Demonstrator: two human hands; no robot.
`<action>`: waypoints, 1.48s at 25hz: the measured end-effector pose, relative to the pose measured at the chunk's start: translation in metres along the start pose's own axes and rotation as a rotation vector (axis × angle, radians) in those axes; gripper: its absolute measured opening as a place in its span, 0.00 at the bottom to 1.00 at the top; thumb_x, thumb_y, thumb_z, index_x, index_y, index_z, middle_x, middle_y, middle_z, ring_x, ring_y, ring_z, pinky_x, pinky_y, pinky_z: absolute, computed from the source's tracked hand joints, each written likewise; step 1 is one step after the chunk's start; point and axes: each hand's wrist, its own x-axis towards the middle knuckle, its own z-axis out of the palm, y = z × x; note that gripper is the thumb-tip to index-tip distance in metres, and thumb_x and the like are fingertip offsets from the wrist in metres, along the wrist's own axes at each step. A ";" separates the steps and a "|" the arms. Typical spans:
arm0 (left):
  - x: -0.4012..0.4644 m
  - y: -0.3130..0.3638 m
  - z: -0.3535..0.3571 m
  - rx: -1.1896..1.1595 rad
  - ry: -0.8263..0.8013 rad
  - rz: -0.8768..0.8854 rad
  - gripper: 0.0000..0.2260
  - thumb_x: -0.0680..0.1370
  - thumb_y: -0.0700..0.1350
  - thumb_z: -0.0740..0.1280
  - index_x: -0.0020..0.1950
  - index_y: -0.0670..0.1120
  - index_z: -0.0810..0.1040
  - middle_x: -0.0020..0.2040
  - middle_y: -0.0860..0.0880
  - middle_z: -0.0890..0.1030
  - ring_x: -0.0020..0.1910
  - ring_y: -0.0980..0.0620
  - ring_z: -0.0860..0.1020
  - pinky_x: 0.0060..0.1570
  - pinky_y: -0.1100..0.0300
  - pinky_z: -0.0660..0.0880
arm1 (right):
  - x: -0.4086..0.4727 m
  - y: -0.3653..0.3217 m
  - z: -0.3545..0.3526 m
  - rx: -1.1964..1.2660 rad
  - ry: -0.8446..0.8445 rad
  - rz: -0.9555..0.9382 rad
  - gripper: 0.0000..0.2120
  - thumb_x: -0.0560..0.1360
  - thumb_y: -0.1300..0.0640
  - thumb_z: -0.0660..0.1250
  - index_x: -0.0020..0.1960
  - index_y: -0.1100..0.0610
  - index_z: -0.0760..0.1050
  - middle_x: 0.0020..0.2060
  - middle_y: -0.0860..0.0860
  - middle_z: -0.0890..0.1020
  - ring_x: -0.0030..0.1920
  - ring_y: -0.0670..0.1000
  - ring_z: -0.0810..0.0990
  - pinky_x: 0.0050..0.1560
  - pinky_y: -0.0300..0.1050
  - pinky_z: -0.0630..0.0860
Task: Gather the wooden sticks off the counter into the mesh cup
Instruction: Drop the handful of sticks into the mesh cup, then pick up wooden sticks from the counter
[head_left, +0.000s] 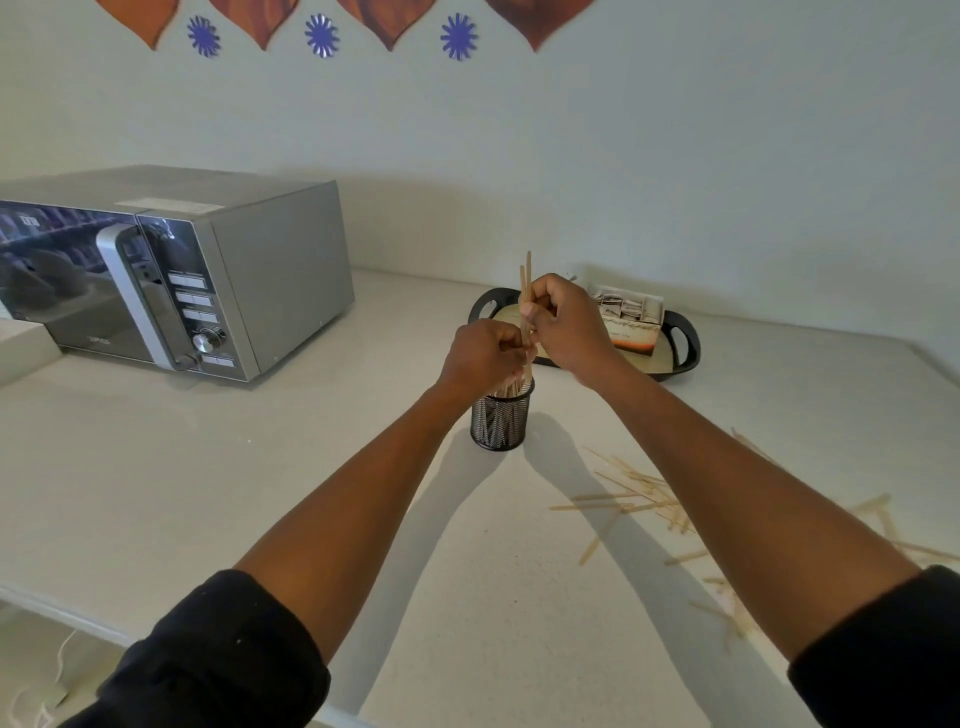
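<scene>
A black mesh cup stands on the white counter, with several wooden sticks inside it. Directly above the cup, my left hand and my right hand are both closed around a thin upright bundle of wooden sticks. The bundle's tops poke above my right fist and its lower ends reach the cup's mouth. More loose wooden sticks lie scattered on the counter to the right, partly hidden under my right forearm.
A silver microwave sits at the back left. Behind my hands, a black-handled tray holds a small box of packets. The counter's front edge runs at the lower left.
</scene>
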 end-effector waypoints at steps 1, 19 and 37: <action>0.002 -0.005 -0.003 0.007 0.002 -0.006 0.06 0.74 0.42 0.70 0.37 0.43 0.83 0.32 0.49 0.82 0.33 0.50 0.81 0.39 0.58 0.76 | 0.003 0.000 0.006 0.001 -0.005 0.007 0.03 0.76 0.62 0.66 0.45 0.56 0.75 0.35 0.45 0.78 0.38 0.46 0.78 0.49 0.55 0.80; 0.001 -0.041 -0.008 0.168 0.007 -0.068 0.12 0.76 0.40 0.71 0.59 0.45 0.83 0.55 0.48 0.84 0.51 0.51 0.82 0.54 0.59 0.76 | -0.014 0.030 0.008 -0.268 -0.122 0.134 0.15 0.76 0.58 0.70 0.62 0.57 0.77 0.53 0.50 0.82 0.51 0.47 0.79 0.50 0.39 0.69; -0.162 0.005 0.112 0.195 -0.297 0.137 0.19 0.77 0.53 0.68 0.67 0.54 0.74 0.59 0.55 0.75 0.55 0.55 0.76 0.51 0.64 0.69 | -0.269 0.111 -0.166 -0.541 -0.072 0.536 0.19 0.73 0.60 0.73 0.62 0.52 0.76 0.54 0.48 0.78 0.40 0.42 0.76 0.42 0.34 0.69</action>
